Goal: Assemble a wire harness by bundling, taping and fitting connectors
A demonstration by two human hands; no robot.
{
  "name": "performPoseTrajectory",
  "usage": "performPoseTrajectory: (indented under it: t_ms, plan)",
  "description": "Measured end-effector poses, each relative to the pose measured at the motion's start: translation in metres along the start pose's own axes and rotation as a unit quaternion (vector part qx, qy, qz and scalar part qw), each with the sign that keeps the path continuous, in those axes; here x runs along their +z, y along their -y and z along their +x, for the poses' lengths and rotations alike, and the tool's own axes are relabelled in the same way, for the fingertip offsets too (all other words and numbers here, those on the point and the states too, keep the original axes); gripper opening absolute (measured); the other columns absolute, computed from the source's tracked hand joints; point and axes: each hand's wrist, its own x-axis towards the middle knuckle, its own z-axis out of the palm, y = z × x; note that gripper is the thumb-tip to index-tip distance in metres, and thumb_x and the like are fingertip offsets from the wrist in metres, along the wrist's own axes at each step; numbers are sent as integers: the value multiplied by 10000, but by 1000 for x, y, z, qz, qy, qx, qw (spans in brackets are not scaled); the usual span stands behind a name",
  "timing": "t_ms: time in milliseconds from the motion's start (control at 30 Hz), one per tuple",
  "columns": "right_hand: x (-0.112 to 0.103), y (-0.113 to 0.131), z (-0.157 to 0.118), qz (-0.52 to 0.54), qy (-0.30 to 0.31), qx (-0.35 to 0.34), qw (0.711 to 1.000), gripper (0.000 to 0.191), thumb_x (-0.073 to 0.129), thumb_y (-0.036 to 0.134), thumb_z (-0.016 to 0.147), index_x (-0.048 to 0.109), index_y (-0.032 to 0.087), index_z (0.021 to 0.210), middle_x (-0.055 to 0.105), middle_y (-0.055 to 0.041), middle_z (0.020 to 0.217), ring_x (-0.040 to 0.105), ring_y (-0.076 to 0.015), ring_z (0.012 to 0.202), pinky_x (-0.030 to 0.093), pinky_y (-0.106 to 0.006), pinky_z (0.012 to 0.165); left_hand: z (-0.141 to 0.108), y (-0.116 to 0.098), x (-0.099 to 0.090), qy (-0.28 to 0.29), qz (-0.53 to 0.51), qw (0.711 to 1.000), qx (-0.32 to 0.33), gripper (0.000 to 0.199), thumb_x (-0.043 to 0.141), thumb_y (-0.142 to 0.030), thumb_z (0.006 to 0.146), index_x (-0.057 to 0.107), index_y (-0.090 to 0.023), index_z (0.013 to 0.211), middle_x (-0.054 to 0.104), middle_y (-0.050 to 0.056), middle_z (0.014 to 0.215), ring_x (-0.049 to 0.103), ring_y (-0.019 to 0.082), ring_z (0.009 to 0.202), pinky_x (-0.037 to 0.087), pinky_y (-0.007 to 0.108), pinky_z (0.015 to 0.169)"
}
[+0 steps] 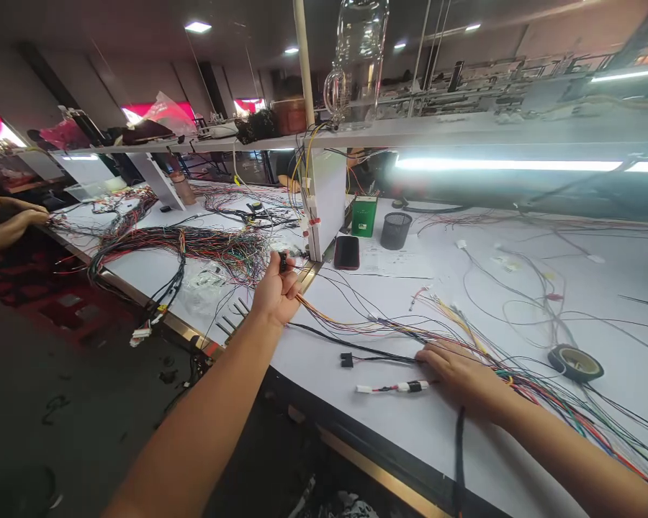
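My left hand is closed around a small black connector near the shelf upright. Yellow, orange and dark wires run from this hand to the right across the white table. My right hand lies low over the wire harness, its fingers closed on the wires against the tabletop; the fingertips are partly hidden. Just left of it lie a black two-part plug and a white connector on a short lead with black tape. A black tape roll sits among the wires farther right.
A phone, green box, mesh cup and papers lie behind the wires. Metal pegs stand by my left forearm. A large wire bundle covers the left table, where another person's hands work. A glass jug stands on the shelf.
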Motion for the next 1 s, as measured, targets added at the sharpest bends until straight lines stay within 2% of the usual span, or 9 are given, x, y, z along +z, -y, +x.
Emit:
performPoseTrajectory:
  t_ms: [100,267,333,433,500,600,667,833,1000]
  plan:
    - [-11,-4,-12,13,30,14,999,394,407,118,889,621,273,1182,652,-77,1153,611,-230,1073,491,-395,939,4,17,-8,-12,7,1000,-11,276,449,-371,966,562,-151,843,551,-50,623,186,-3,282,149,150,261]
    - [-59,13,-1,169,96,104,976,493,531,524,889,549,321,1338,524,-48,1392,444,-312,1304,406,-461,1061,13,29,-15,-18,12,1000,-2,263,485,-385,948,569,-150,865,575,-32,668,202,-7,292,162,143,270]
    - [-83,19,14,303,147,126,933,460,535,565,875,645,292,1229,587,-67,1318,522,-307,1228,489,-411,970,20,26,-16,-12,0,1000,-2,277,475,-385,953,563,-146,843,578,-30,666,199,-6,295,166,144,273]
    - [-104,18,42,469,241,151,836,446,550,564,869,736,170,965,711,-123,975,679,-252,882,550,-306,667,35,19,-18,-2,-18,1000,-4,293,455,-382,963,555,-145,823,570,-34,651,186,-4,298,156,147,277]
    - [-105,15,60,533,216,165,801,401,601,523,853,715,139,891,702,-101,818,662,-175,662,478,-241,519,47,14,-19,1,-23,1000,6,288,451,-377,966,556,-149,826,567,-37,646,185,-4,298,153,150,281]
    - [-96,22,89,588,73,173,787,328,653,464,834,671,154,939,670,-52,715,576,-111,515,396,-222,454,64,9,-23,-5,-31,999,22,297,441,-374,971,550,-150,809,563,-36,634,192,0,297,156,155,284]
    - [-88,38,115,576,0,157,802,302,639,457,845,663,167,929,653,-34,671,581,-129,556,445,-257,528,73,8,-27,-16,-40,999,29,307,428,-371,976,544,-149,799,562,-33,628,197,1,297,162,153,285]
    - [-63,84,202,299,-177,79,934,213,553,327,886,659,211,1029,675,-72,990,628,-214,898,504,-363,791,91,14,-45,-39,-44,997,52,272,489,-384,950,539,-155,813,561,-36,642,193,-3,296,149,153,284]
    - [-16,102,285,156,-242,-28,957,389,473,225,901,536,129,1272,548,-166,1293,493,-276,1215,410,-440,1020,102,26,-69,-34,-3,997,71,286,653,-426,841,579,-153,888,593,-27,698,253,-10,315,188,144,300]
